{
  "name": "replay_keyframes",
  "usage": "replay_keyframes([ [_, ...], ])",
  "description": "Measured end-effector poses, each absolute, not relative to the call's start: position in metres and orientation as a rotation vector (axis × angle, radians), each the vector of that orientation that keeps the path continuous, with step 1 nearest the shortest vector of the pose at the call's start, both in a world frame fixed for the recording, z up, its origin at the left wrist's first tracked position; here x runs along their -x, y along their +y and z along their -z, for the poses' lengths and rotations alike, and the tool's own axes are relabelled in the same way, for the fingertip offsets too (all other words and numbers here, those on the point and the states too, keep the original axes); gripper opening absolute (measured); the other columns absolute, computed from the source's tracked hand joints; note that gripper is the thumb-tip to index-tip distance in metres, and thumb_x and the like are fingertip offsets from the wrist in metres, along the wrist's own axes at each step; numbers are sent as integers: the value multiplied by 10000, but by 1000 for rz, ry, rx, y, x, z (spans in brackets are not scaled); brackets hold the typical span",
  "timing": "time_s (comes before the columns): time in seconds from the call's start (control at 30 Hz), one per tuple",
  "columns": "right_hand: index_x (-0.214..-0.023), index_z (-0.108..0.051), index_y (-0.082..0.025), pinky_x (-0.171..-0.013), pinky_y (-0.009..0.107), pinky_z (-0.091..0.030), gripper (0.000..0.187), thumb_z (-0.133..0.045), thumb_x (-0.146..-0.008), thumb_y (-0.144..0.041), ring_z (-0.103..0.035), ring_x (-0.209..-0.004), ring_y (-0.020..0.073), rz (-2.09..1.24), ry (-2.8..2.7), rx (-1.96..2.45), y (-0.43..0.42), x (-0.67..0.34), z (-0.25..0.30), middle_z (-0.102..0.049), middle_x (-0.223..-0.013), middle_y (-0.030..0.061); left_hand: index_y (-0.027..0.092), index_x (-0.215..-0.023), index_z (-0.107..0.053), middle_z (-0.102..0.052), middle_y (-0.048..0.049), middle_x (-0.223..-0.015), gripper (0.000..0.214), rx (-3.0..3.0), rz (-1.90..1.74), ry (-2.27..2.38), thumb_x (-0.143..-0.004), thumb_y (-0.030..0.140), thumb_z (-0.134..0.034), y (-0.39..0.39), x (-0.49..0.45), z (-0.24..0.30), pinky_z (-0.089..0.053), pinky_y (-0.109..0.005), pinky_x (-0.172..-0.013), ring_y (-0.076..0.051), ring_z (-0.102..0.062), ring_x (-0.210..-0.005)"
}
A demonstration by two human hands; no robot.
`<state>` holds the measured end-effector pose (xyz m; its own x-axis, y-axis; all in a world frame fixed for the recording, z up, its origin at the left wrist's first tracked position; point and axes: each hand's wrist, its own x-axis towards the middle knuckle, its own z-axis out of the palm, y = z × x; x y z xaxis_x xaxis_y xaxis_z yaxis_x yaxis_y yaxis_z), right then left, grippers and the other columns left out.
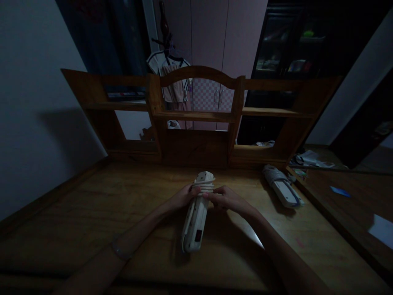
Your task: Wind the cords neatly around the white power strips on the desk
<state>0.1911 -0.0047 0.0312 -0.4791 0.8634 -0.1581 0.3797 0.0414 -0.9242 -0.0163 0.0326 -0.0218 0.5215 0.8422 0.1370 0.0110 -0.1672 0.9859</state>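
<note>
A white power strip (195,221) lies lengthwise on the wooden desk (92,213) in front of me, its white cord (203,187) wound in several turns round the far end. My left hand (183,196) grips the strip's left side at the coils, fingers curled. My right hand (225,198) sits on the right side, fingertips pinched on the cord at the coils. A red switch (198,235) shows near the strip's near end.
A second power strip (282,186) with its cord wrapped lies at the desk's right rear. A wooden shelf unit (196,119) stands along the back edge. Papers (313,159) lie on the surface to the right. The room is dim.
</note>
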Motion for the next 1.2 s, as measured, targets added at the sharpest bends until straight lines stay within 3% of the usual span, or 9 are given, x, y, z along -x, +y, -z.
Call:
replay_keyframes([
  [0.4,-686,-575,-154,-464,222,-337,519,-569,-755,-668,-459,-480,90,-1375,-1822,1254,7,-192,-21,-526,-569,-12,98,-1220,-568,-683,-120,-1006,623,-1434,-930,832,-822,577,-548,23,11,12,-467,-287,-739,-232,-624,-874],
  [0.63,-737,-603,-143,-468,220,-314,523,-587,-743,-666,-440,-499,88,-1328,-1804,1290,5,-191,-21,-517,-600,-11,93,-1223,-559,-661,-147,-1091,707,-1407,-1017,852,-773,638,-570,23,6,18,-476,-297,-766,-255,-616,-948],
  [0.8,-693,-590,-134,-469,220,-293,488,-608,-748,-619,-410,-511,88,-1271,-1685,1223,3,-185,-19,-484,-580,-18,98,-1146,-604,-692,-147,-927,758,-1074,-799,735,-783,739,-427,22,8,21,-485,-289,-636,-216,-646,-743],
  [0.93,-732,-601,-134,-473,216,-288,441,-642,-738,-573,-401,-529,88,-1244,-1605,1163,1,-181,-21,-480,-605,-19,76,-1045,-635,-673,-173,-946,856,-890,-651,550,-748,814,-321,20,12,28,-518,-361,-725,-261,-657,-828],
  [1.03,-742,-600,-135,-464,217,-286,444,-654,-721,-575,-393,-524,89,-1254,-1595,1160,0,-180,-23,-470,-601,-22,73,-1017,-632,-669,-160,-902,792,-917,-672,517,-749,783,-404,17,14,28,-532,-361,-673,-247,-663,-750],
  [1.2,-771,-613,-134,-461,214,-313,436,-654,-730,-566,-407,-528,92,-1240,-1641,1098,-3,-178,-26,-483,-614,-18,113,-1100,-577,-680,-124,-862,589,-1071,-764,456,-746,580,-638,10,17,15,-526,-325,-595,-235,-669,-676],
])
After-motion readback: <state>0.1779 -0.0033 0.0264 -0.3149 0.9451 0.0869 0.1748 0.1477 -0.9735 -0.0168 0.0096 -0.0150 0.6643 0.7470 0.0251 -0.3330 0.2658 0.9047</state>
